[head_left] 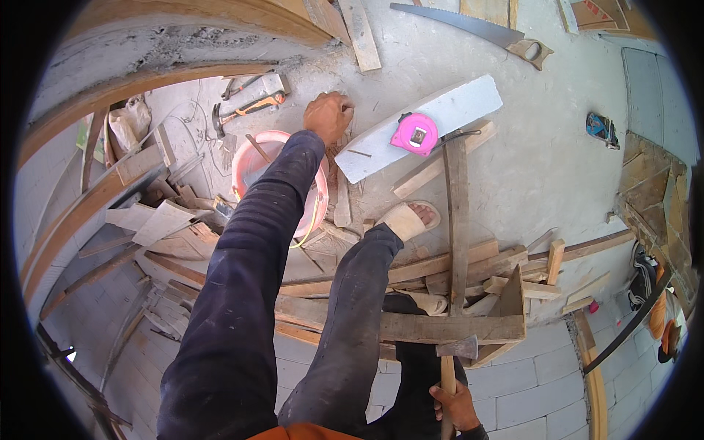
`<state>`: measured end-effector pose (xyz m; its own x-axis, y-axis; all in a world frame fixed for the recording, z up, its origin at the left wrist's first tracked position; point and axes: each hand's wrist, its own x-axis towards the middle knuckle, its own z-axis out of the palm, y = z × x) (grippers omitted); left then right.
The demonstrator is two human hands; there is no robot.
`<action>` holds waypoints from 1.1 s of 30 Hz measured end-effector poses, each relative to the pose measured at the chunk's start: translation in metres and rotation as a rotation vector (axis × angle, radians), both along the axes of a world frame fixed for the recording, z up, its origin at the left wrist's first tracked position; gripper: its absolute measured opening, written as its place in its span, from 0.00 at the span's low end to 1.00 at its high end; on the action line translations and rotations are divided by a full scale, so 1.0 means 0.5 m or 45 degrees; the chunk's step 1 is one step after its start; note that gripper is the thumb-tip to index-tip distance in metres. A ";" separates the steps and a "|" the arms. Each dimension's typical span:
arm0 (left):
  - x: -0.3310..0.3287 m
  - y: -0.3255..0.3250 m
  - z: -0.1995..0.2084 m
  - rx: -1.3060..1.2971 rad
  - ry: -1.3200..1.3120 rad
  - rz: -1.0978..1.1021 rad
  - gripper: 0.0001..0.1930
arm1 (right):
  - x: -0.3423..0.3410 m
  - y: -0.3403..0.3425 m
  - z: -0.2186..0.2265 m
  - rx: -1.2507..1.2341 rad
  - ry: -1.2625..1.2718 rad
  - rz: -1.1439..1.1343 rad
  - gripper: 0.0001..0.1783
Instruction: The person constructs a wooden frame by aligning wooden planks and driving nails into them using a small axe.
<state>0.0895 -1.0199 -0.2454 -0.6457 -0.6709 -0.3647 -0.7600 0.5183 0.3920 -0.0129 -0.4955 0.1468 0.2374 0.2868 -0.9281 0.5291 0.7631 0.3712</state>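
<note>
My left hand (328, 117) reaches far forward near the floor beside the pink bucket (317, 202), its fingers curled closed; what they hold, if anything, is hidden. Low at the right, my right hand (456, 405) is wrapped round the wooden handle of a hatchet (457, 347), whose metal head is up by a wooden beam (477, 327). Right of my left hand lies a pale block (466, 103). A pink tape measure (415, 134) rests on it, along with a thin nail-like piece (359, 153).
Left of my hand lie a hammer (253, 110) and a second tool (242, 86). A handsaw (484, 31) lies at the far right. Timber offcuts (440, 268) clutter the floor round my sandalled foot (411, 220). A long upright-lying board (456, 220) crosses them. Wood scraps (169, 224) pile up left.
</note>
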 end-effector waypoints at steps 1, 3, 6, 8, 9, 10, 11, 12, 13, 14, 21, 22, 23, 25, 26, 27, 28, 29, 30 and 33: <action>-0.022 -0.014 -0.024 0.001 -0.047 -0.068 0.11 | 0.000 -0.009 -0.007 0.042 -0.024 -0.021 0.15; -0.041 -0.036 -0.081 -0.069 -0.213 -0.308 0.10 | -0.006 -0.044 -0.010 0.010 -0.044 -0.139 0.17; -0.070 -0.048 -0.150 -0.086 -0.463 -0.567 0.10 | 0.017 -0.061 -0.038 0.035 -0.131 -0.219 0.13; -0.097 -0.038 -0.182 -0.046 -0.532 -0.585 0.10 | 0.044 -0.058 -0.049 0.016 -0.156 -0.288 0.12; -0.107 -0.038 -0.196 -0.051 -0.485 -0.587 0.10 | 0.052 -0.068 -0.054 0.028 -0.160 -0.364 0.12; -0.115 -0.044 -0.205 -0.032 -0.482 -0.575 0.12 | 0.057 -0.074 -0.063 0.038 -0.165 -0.439 0.12; -0.137 -0.039 -0.205 0.002 -0.468 -0.575 0.13 | 0.064 -0.076 -0.067 0.061 -0.186 -0.458 0.11; -0.145 -0.037 -0.210 0.031 -0.466 -0.575 0.15 | 0.069 -0.076 -0.073 0.056 -0.172 -0.495 0.12; -0.145 -0.034 -0.217 0.028 -0.477 -0.597 0.15 | 0.075 -0.075 -0.079 0.048 -0.154 -0.533 0.12; -0.143 -0.042 -0.220 0.020 -0.485 -0.621 0.14 | 0.080 -0.079 -0.082 0.038 -0.132 -0.572 0.12; -0.113 -0.056 -0.241 -0.072 -0.575 -0.703 0.17 | 0.091 -0.040 -0.099 -0.126 -0.117 -0.745 0.14; -0.116 -0.054 -0.243 -0.001 -0.516 -0.664 0.18 | 0.090 -0.036 -0.096 -0.132 -0.098 -0.749 0.14; -0.116 -0.055 -0.240 0.071 -0.465 -0.627 0.18 | 0.095 -0.033 -0.089 -0.137 -0.086 -0.756 0.14; -0.100 -0.080 -0.253 0.127 -0.361 -0.514 0.19 | 0.108 -0.019 -0.090 -0.152 -0.096 -0.792 0.14; -0.102 -0.075 -0.249 0.100 -0.382 -0.488 0.19 | 0.111 -0.012 -0.091 -0.155 -0.095 -0.798 0.14; -0.094 -0.086 -0.260 0.098 -0.437 -0.495 0.19 | 0.119 -0.008 -0.089 -0.140 -0.080 -0.793 0.14; -0.088 -0.092 -0.263 0.098 -0.494 -0.497 0.18 | 0.129 -0.006 -0.083 -0.123 -0.066 -0.784 0.14; -0.092 -0.091 -0.269 0.050 -0.513 -0.500 0.18 | 0.133 -0.005 -0.086 -0.104 -0.044 -0.774 0.14; -0.092 -0.081 -0.269 0.003 -0.538 -0.497 0.17 | 0.132 -0.006 -0.090 -0.107 -0.042 -0.754 0.14; -0.096 -0.055 -0.259 -0.072 -0.488 -0.550 0.16 | 0.134 -0.014 -0.095 -0.089 -0.052 -0.705 0.14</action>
